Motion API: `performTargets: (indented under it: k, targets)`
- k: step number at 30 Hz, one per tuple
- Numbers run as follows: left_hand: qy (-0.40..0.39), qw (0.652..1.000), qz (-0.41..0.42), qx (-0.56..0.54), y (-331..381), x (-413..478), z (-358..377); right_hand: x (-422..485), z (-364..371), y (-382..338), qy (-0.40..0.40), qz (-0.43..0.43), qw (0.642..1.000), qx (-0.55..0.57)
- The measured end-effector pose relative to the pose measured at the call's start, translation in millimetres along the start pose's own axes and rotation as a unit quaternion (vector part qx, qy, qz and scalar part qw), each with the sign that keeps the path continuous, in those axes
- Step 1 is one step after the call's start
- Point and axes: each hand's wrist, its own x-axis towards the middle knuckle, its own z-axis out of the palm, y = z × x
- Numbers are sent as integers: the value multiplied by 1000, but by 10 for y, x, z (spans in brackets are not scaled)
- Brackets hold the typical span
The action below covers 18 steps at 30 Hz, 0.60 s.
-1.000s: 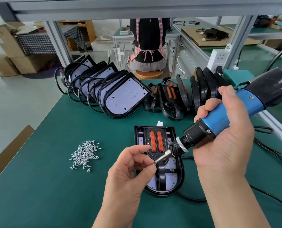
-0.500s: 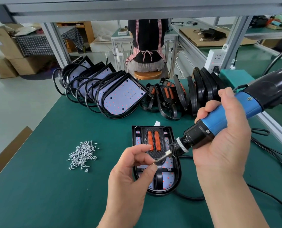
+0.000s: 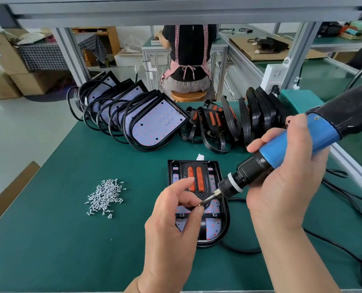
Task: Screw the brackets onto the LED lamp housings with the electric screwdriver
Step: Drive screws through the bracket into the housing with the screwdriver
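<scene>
A black LED lamp housing (image 3: 215, 227) lies flat on the green mat, a black bracket with two orange strips (image 3: 195, 181) laid over its pale LED board. My right hand (image 3: 285, 178) grips the blue and black electric screwdriver (image 3: 281, 155), its bit slanting down to the left above the housing. My left hand (image 3: 175, 216) pinches a small screw (image 3: 201, 204) between thumb and forefinger right at the bit's tip. A heap of silver screws (image 3: 105, 196) sits on the mat to the left.
Several bare LED housings with black cables (image 3: 137, 119) lean in a row at the back left; black brackets and covers (image 3: 239, 123) stand at the back right. Black cables (image 3: 349, 199) trail over the mat on the right. A seated person (image 3: 188, 58) works behind the bench.
Both hands and the screwdriver have stayed almost still above the housing; my left fingers shifted slightly at the bit's tip, still pinching the screw.
</scene>
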Motion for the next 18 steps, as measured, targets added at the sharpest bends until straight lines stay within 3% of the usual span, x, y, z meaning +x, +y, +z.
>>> performTargets:
  k: [5, 8, 12, 15, 18]
  targets:
    - [-43, 997, 0, 64, -3, 34, 19, 51, -25, 55, -26, -41, 999, -20]
    - [-16, 998, -1, 56, -98, 106, -74, 154, -93, 105, -60, -63, 995, -42]
    - [2, 983, -174, 59, -362, 319, -166, 288, -175, 182, -81, -84, 990, -74]
    - [-106, 945, -302, 69, -465, 504, -181, 305, -218, 281, -109, -81, 986, -94]
    - [-192, 918, -347, 17, -487, 619, -144, 280, -225, 375, -135, -76, 981, -116]
